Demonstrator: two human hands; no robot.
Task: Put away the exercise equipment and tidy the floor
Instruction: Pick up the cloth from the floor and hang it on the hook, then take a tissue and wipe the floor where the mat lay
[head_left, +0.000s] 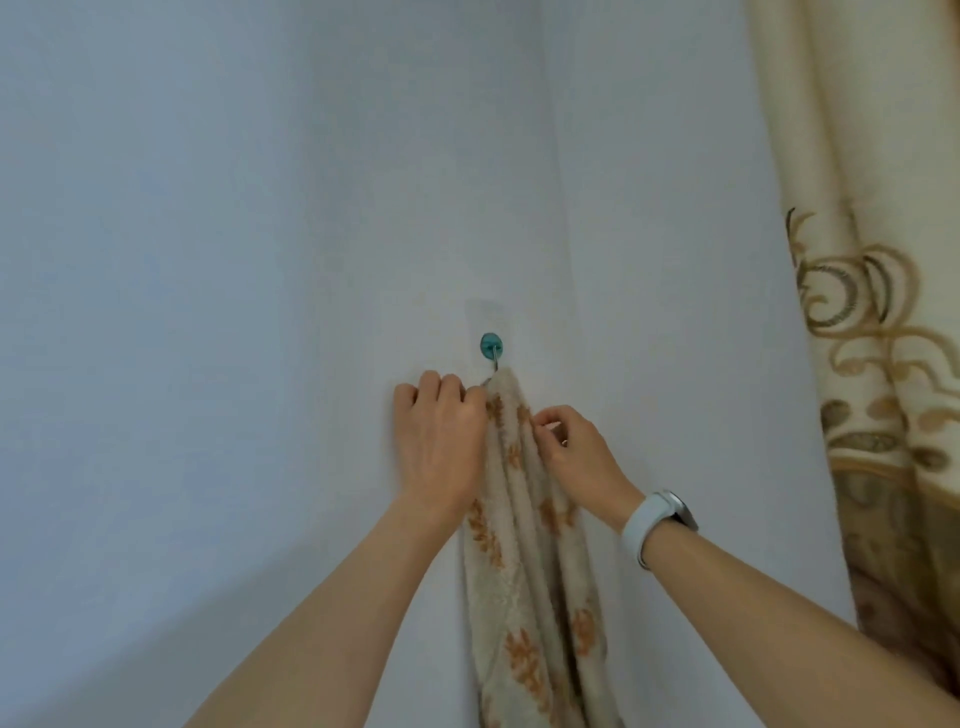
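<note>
The towel (524, 545) hangs from the hook (492, 349) on the wall (208, 260), its top bunched just under the hook's wire and its length falling straight down in folds between your forearms. Your left hand (441, 436) has its fingers curled at the towel's top left edge, right beside the wire; that grip looks meant to keep the cloth seated on the hook, though the fingertips are hidden behind the knuckles, so you cannot tell exactly how much cloth they hold. Your right hand (576, 447) pinches a fold on the towel's right side a little lower, thumb and forefinger pressed together on the fabric, likely to tug the drape even so it hangs flat. Both hands stay high because the weight sits on one small point. A watch (657, 522) rides your right wrist. The curtain (872, 312) hangs well apart at the right. The floor is out of view.
</note>
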